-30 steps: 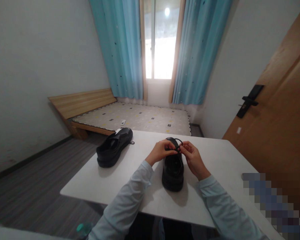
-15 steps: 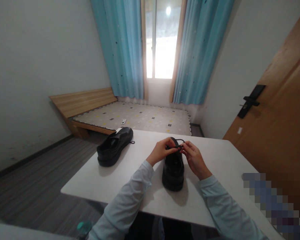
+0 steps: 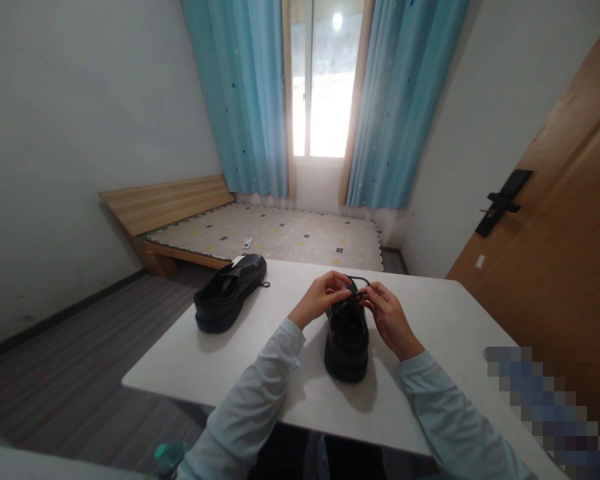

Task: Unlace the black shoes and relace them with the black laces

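We have both hands at the top of a black lace-up shoe (image 3: 347,357), which stands upright on the white table (image 3: 280,347) with its heel towards the near edge and its toe towards the far edge. Our left hand (image 3: 323,298) is narrowed to a pinch of thumb and fingers on the black shoelace (image 3: 359,279), just over the left of the lacing; our right hand (image 3: 387,317) pinches the lace from the other side, its fingertips close to the left ones. A thin arc of lace rises beyond the fingers, though which strand each hand has is too small to tell. For neat lace work here, we judge it best to pinch close to the crossing, let one hand steady the lace while the other guides it, and pull evenly to both sides, low over the tongue, so that the arc neither slips nor twists and the light shoe does not tip. The second black shoe (image 3: 220,313) stands well apart by the left edge, toe towards the far left corner, a small loop of lace beside it.
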### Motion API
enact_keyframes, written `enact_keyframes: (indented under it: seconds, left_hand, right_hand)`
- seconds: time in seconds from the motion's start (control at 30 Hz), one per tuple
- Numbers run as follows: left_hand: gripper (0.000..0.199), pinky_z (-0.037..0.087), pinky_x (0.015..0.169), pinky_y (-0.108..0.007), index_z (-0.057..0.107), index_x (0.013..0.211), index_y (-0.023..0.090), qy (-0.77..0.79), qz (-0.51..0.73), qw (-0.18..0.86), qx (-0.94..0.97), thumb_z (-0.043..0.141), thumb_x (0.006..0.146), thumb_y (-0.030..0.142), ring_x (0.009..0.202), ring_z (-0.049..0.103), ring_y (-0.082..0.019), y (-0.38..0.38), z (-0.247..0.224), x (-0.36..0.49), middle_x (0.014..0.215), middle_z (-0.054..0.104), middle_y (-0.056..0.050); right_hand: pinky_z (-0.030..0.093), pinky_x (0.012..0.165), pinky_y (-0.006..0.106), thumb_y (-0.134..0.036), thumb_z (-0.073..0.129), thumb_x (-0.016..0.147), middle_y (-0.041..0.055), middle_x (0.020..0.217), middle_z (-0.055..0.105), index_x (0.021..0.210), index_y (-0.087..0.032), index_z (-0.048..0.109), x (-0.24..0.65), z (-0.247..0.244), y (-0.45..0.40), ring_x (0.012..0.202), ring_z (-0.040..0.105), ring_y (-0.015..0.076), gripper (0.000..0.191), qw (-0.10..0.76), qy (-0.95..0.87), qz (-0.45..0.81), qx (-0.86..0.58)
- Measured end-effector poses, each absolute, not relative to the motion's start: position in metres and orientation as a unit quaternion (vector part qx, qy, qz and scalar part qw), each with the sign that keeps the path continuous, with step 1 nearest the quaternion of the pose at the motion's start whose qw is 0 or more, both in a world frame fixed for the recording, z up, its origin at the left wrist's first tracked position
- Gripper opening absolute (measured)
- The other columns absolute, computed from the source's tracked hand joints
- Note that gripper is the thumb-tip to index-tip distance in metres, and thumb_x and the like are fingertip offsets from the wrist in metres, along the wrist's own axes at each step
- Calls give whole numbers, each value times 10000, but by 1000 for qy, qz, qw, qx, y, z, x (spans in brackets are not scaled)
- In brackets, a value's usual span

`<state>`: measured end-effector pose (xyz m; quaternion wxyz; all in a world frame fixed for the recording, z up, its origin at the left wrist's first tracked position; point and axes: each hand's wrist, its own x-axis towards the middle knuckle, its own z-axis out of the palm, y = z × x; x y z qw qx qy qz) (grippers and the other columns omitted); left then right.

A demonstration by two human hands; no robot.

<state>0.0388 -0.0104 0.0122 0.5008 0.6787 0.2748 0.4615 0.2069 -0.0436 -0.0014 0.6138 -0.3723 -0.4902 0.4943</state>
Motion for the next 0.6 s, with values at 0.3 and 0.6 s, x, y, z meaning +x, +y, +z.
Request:
enact_keyframes:
  seconds: [0.3,0.6]
  left_hand:
    - [329,429,600,-217,476,827,156,261,500,498,659,676,729,399,649,565,-93,-10,11,41,782,547,14]
    - [149,430,681,-235,682,851,180,345,440,288,778,700,726,260,716,577,-128,-5,13,26,804,665,-21]
  right_hand:
    - [436,672,263,-389,692,725,-7,776,629,743,-213,610,205,1,-45,684,554,122,195,614,-481,505,-369]
    - [425,682,267,-379,679,733,-9,797,633,748,-216,593,205,4,-46,702,553,124,185,616,-480,502,-372]
